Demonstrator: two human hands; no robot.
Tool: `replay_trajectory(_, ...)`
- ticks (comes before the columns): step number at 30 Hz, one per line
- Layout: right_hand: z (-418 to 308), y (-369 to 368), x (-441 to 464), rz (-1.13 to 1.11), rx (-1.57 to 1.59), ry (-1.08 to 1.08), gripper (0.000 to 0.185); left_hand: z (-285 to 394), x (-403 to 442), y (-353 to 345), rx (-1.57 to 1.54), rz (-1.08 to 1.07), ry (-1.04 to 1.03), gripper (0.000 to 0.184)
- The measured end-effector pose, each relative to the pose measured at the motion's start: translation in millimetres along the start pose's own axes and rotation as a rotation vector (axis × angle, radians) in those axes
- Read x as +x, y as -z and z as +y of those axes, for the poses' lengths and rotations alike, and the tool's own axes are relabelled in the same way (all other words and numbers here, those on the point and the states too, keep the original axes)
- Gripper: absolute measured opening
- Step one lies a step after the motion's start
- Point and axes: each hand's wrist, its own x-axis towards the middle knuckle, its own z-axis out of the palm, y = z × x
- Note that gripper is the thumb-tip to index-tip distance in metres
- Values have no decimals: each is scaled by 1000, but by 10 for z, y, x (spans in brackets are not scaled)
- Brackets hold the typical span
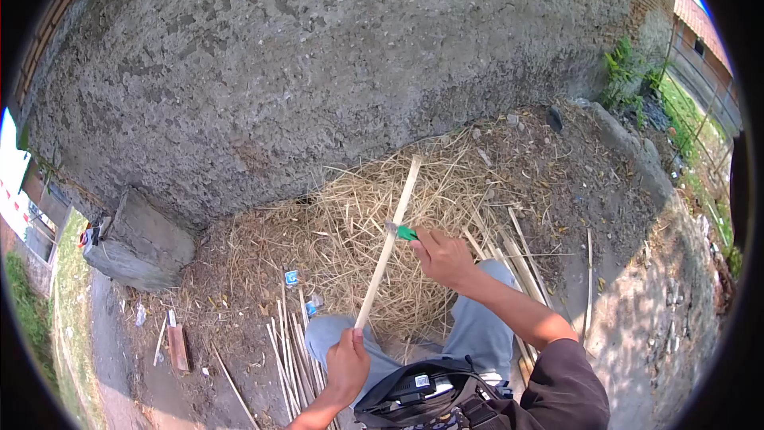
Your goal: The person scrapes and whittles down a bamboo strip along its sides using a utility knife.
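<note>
My left hand (348, 365) is closed round the lower end of a pale, flat bamboo strip (383, 261), which slants up and away toward the wall. Higher up, my right hand (446, 257) grips a knife by its green handle (407, 233). The knife's short blade (391, 228) touches the strip around its middle. Beneath the strip lies a heap of thin shavings (334, 231), between and beyond my knees.
A rough grey wall (318, 72) stands ahead. Bamboo strips lie on the ground at left (285, 358) and right (521, 259). A concrete block (147, 243) and a brown wooden piece (178, 348) are at left. An open black bag (398, 408) rests at my lap.
</note>
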Motion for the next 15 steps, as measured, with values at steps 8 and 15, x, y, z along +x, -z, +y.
replay_trajectory(8,-272,19,75,206,36,83,22,-125,33,-113,99,94,-26,18)
replay_trajectory(15,238,69,332,224,-5,-92,25,-169,-145,-62,78,59,-42,17)
